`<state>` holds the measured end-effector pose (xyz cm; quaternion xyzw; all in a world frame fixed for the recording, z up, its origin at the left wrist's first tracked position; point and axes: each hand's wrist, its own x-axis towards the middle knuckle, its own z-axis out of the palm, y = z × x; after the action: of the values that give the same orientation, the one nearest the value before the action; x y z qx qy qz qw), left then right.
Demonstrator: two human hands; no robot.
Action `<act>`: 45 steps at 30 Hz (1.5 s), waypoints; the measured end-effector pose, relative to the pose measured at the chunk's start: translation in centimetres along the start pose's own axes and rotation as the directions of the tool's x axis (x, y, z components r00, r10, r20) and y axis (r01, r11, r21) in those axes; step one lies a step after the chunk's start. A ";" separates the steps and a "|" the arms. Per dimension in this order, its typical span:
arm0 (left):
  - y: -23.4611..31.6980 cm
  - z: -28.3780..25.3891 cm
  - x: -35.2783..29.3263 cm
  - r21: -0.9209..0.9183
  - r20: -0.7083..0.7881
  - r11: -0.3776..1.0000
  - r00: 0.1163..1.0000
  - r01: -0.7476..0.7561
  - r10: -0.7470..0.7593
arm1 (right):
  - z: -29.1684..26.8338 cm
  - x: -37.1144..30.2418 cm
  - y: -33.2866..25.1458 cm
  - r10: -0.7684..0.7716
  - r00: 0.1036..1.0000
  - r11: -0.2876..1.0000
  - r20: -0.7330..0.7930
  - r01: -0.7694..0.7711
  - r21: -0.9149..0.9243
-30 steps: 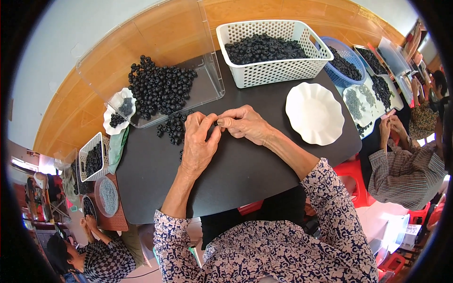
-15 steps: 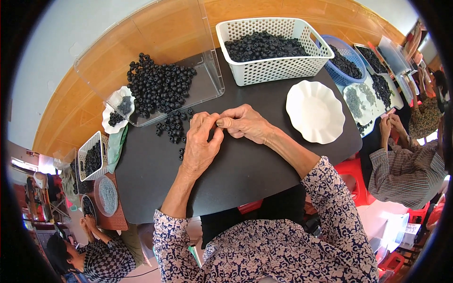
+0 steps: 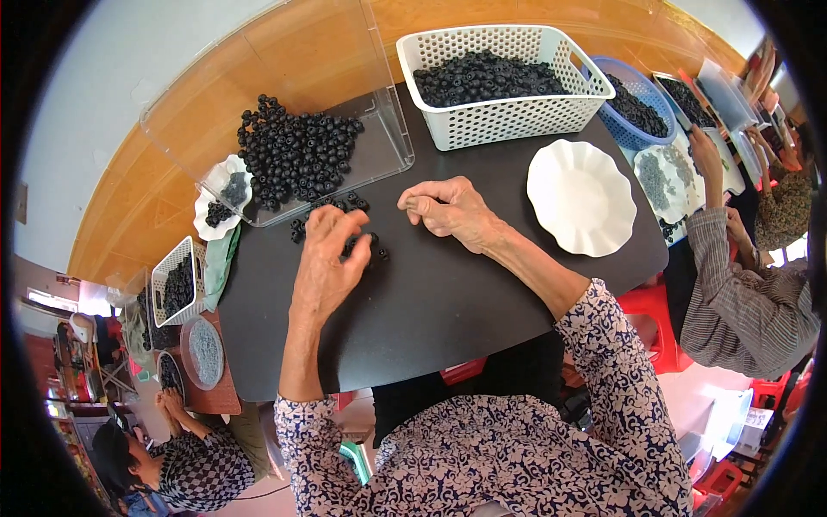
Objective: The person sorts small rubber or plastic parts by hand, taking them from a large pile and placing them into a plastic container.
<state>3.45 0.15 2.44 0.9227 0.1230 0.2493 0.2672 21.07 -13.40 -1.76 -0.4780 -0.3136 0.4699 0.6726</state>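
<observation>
Loose round black pieces with holes, like large beads [image 3: 351, 204], lie on the dark tabletop in front of a clear plastic bin [image 3: 392, 138] tipped on its side. A bigger heap of the same beads fills the bin's mouth. My left hand [image 3: 327, 263] is over the loose ones, fingers curled but apart, partly covering them; I see nothing held in it. To its right, my right hand [image 3: 457, 215] is raised above the table with thumb and forefinger pressed together. Whatever might be between those fingertips is too small or hidden to make out.
A white perforated basket [image 3: 508, 125] of black pieces stands at the back, a white scalloped plate [image 3: 581, 198] at right. Another scalloped dish [image 3: 207, 226] sits at the bin's left. A blue basket [image 3: 633, 90] stands beyond the right edge. Co-workers sit at both sides.
My hands were together at the fingertips; the left has parted, moving left onto the loose beads and spreading its fingers. My right stays nearly in place. The right co-worker's arm has reached forward.
</observation>
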 end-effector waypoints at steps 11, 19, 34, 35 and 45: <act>-0.4 2.0 -0.6 0.129 0.195 0.988 0.979 -0.090 0.064 | 1.1 0.0 -0.4 0.087 0.995 0.990 0.048 -0.092 0.109; 0.8 3.8 0.2 -0.254 -0.120 0.967 0.992 0.013 -0.045 | 2.0 -0.7 -0.5 0.108 0.994 0.994 0.007 -0.108 -0.033; 0.5 3.9 -0.6 -0.142 -0.122 0.982 0.986 -0.128 0.111 | 1.4 -0.3 -0.4 0.264 0.965 0.964 0.004 -0.264 -0.017; 0.5 3.8 -0.5 -0.134 -0.132 0.980 0.983 -0.149 0.132 | 1.5 -0.3 -0.3 0.249 0.969 0.969 0.013 -0.249 0.010; 0.7 3.8 -0.6 -0.153 -0.162 0.979 0.981 -0.134 0.109 | 0.9 -0.1 -0.1 0.234 0.962 0.966 0.142 -0.246 0.075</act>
<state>5.00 -2.23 -0.20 0.8816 0.0658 0.3445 0.3159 20.28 -13.21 -1.36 -0.4490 -0.2753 0.5926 0.6095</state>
